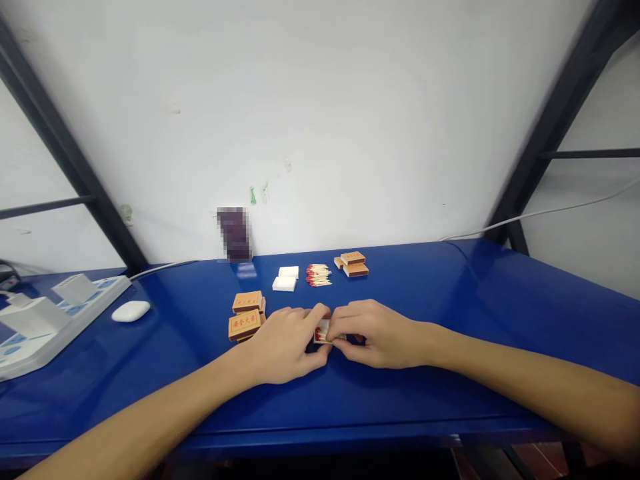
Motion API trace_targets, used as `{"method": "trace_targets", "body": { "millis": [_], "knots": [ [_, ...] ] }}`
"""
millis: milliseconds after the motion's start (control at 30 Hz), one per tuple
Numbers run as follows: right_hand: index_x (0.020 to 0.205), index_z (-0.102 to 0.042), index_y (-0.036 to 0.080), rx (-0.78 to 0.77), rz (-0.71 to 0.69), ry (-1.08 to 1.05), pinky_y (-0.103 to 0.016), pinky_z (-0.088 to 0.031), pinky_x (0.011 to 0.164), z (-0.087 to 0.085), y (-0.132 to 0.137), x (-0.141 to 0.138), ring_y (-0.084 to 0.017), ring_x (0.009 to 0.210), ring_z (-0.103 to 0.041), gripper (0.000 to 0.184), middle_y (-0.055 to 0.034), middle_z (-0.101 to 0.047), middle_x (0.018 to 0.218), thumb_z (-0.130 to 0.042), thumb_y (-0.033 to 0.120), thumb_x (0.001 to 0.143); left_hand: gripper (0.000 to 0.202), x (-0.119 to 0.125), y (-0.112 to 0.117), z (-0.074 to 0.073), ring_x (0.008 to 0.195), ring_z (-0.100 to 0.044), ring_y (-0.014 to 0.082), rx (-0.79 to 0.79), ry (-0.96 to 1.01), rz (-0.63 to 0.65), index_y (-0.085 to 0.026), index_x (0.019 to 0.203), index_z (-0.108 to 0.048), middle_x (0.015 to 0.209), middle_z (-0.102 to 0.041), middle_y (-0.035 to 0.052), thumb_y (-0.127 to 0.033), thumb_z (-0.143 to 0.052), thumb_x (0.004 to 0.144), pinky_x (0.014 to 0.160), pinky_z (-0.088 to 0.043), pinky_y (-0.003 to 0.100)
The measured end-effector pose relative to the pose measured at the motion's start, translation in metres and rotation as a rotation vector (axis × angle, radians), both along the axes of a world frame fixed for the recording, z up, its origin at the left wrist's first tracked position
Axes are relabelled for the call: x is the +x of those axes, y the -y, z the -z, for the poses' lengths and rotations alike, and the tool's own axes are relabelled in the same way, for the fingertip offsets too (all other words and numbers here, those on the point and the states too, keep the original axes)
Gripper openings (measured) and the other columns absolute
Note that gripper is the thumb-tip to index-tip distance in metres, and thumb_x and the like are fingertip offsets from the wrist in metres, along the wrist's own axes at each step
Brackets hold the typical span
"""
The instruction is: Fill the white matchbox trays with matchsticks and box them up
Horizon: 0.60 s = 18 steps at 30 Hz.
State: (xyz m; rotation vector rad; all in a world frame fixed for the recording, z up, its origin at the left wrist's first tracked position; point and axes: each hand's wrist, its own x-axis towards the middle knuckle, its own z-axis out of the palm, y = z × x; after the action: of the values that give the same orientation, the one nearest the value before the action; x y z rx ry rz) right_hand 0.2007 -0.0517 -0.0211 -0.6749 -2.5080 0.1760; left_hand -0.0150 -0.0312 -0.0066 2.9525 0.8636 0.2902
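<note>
Both my hands, left hand (287,343) and right hand (373,333), pinch the matchbox (323,331), tray half out with matches showing; next needs a straight, gentle slide along the blue surface (450,320).

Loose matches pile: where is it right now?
In the head view, the loose matches pile lies toward the table's back, between the white trays on its left and two matchboxes on its right.

A blue table (450,320) stands against a white wall (350,120), flanked by black frame bars (555,127).

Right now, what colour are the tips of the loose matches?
Red tips on the loose matches, pale sticks; head view.
</note>
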Motion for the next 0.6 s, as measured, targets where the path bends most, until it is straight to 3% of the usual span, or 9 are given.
{"method": "trace_targets", "body": {
  "millis": [233, 367, 600],
  "knots": [
    [0.096, -0.07, 0.017, 0.041, 0.006, 0.046, -0.027, -0.045, 0.072, -0.0016, 0.0015, -0.0015, -0.014, 0.079, -0.062, 0.02, -0.0037, -0.07, 0.092, -0.054, 0.012, 0.084, 0.014, 0.0005, 0.0004, 0.0, 0.069, -0.058, 0.0213, 0.019, -0.017, -0.03, -0.023, 0.096, -0.043, 0.079, -0.061, -0.0008, -0.034, -0.049, 0.09, 0.062, -0.036, 0.03],
    [0.085, -0.069, 0.018, 0.167, 0.049, 0.05, -0.03, -0.041, 0.071, -0.0062, 0.0051, -0.0039, -0.014, 0.071, -0.055, 0.018, -0.0048, -0.066, 0.088, -0.052, 0.014, 0.085, 0.015, 0.0007, 0.0003, -0.0008, 0.072, -0.059, 0.0219, 0.02, -0.016, -0.038, -0.022, 0.098, -0.043, 0.082, -0.062, 0.0005, -0.034, -0.048, 0.09, 0.064, -0.037, 0.031],
    [0.072, -0.065, 0.017, 0.186, 0.119, 0.086, -0.03, -0.034, 0.066, -0.0054, 0.0056, -0.0058, -0.013, 0.062, -0.042, 0.018, -0.0019, -0.053, 0.072, -0.051, 0.017, 0.084, 0.019, -0.0008, 0.0006, 0.0008, 0.072, -0.06, 0.0232, 0.022, -0.041, -0.055, -0.022, 0.102, -0.044, 0.083, -0.062, 0.0022, -0.036, -0.047, 0.09, 0.065, -0.039, 0.032]
  ]
}}
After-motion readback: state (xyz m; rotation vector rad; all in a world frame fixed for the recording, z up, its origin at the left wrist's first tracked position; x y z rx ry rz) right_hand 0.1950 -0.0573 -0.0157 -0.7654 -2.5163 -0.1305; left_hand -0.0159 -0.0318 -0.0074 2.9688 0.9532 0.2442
